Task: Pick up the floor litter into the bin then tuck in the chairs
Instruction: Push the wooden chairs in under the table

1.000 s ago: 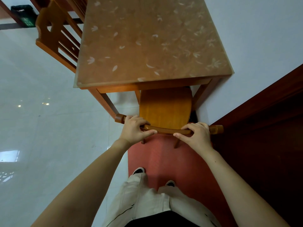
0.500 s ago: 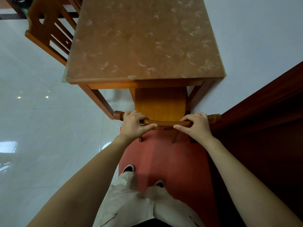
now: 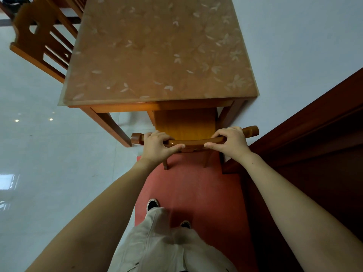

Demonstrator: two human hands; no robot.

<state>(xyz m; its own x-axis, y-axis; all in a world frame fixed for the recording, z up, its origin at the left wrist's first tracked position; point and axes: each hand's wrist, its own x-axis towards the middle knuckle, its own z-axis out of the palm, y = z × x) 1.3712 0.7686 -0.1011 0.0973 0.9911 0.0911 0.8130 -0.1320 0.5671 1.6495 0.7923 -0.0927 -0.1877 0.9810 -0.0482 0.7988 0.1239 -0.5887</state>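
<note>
A wooden chair [image 3: 184, 124] stands right in front of me, its seat mostly under the near end of the table [image 3: 161, 55]. My left hand [image 3: 157, 146] grips the left part of its curved top rail. My right hand [image 3: 231, 142] grips the right part of the same rail. The table top carries a brown cover with pale leaf prints. A second wooden chair [image 3: 41, 38] stands at the table's far left side, its back towards the floor space. No litter shows on the floor.
A dark wooden door frame [image 3: 306, 134] runs along my right, close to the chair's right end. A red mat [image 3: 188, 189] lies under my feet. Pale glossy floor [image 3: 49, 154] spreads to the left. A white wall [image 3: 294, 46] is behind the table.
The chair has slid forward under the table, so less of its seat shows. Both hands stay on the top rail and I have stepped closer.
</note>
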